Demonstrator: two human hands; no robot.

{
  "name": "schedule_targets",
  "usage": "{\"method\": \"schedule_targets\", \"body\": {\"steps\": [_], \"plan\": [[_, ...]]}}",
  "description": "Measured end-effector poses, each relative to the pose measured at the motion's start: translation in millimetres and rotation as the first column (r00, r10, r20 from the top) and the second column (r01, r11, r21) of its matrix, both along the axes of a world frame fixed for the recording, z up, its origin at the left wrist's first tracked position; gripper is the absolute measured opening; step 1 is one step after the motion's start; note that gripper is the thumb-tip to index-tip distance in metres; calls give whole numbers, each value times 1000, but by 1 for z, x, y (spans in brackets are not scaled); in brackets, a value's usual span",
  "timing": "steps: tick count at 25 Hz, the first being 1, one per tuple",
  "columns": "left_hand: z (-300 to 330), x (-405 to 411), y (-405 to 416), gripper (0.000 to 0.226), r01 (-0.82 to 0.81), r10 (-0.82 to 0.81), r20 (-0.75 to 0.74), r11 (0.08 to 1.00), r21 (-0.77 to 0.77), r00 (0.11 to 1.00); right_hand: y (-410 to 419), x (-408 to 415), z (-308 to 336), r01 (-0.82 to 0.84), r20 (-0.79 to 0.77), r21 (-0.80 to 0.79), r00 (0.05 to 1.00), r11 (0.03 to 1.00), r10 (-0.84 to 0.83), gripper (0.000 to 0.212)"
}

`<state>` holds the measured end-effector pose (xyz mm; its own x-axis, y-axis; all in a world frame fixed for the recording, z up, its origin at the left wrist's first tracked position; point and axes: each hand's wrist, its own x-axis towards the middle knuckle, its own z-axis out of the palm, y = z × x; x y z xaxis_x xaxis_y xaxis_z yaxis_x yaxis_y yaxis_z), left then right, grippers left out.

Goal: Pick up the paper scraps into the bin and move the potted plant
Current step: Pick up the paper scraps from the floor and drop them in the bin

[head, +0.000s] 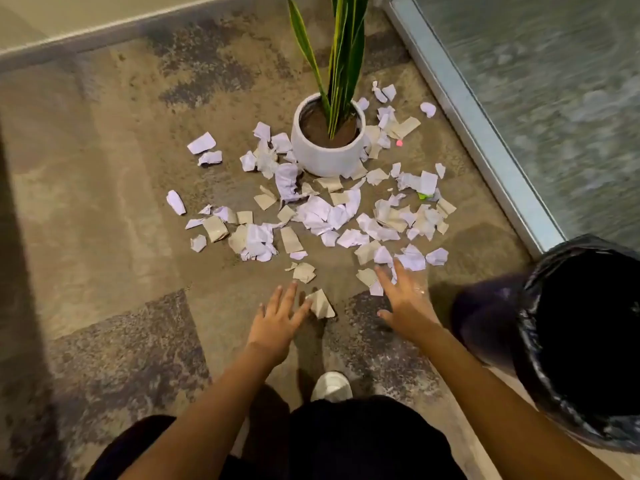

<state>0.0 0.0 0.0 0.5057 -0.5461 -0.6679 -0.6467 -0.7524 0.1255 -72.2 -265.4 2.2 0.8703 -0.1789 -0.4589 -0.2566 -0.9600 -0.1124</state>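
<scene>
Torn paper scraps (325,216) ring the upright white potted plant (328,140); black-lined bin (585,341) right.

bin (588,341) cut off by right edge, plant leaves (341,46) cropped at top, right hand (405,303) motion-blurred

Under me spreads a mottled floor (114,188), tan with darker grey patches, one dark patch lying low on my left and another up near the far wall. A pale skirting strip (104,27) runs slantwise across the top left corner. On my right a metal frame rail (464,123) cuts diagonally down the view, with a blurred grey surface (554,81) beyond it. Below, my dark trousers (363,441) fill the bottom edge, and the toe of my white shoe (330,386) pokes out ahead of my knee.
</scene>
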Motion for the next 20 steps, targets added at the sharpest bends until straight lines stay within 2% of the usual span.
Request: {"method": "schedule_targets", "body": {"steps": [4,8,10,12,15,16,17,18,20], "plan": [[-83,28,-15,115,233,-235,36,971,55,971,-29,32,-93,44,-160,4,986,999,-43,113],[-134,58,-33,131,431,-435,95,900,67,895,-52,45,-151,11,-194,62,981,998,1,125],[-146,65,-39,129,526,-528,72,849,40,846,-57,47,-166,3,-159,129,987,992,17,118],[-151,60,-38,109,588,-587,53,809,12,808,-52,42,-174,-8,-76,159,997,987,21,101],[-157,38,-30,60,502,-481,146,841,-201,865,-37,20,-175,90,110,299,986,950,-128,68],[-160,30,-26,48,423,-398,145,861,-283,906,-30,12,-174,96,183,246,973,964,-144,57],[-161,24,-26,38,340,-315,127,875,-344,940,-24,4,-173,157,232,243,949,957,-215,43],[-161,20,-27,31,249,-232,92,885,-392,968,-17,-2,-171,218,217,242,938,945,-272,32],[-154,16,-39,22,19,-28,-12,875,-484,1000,-12,-8,-158,314,236,284,893,906,-383,27]]}}
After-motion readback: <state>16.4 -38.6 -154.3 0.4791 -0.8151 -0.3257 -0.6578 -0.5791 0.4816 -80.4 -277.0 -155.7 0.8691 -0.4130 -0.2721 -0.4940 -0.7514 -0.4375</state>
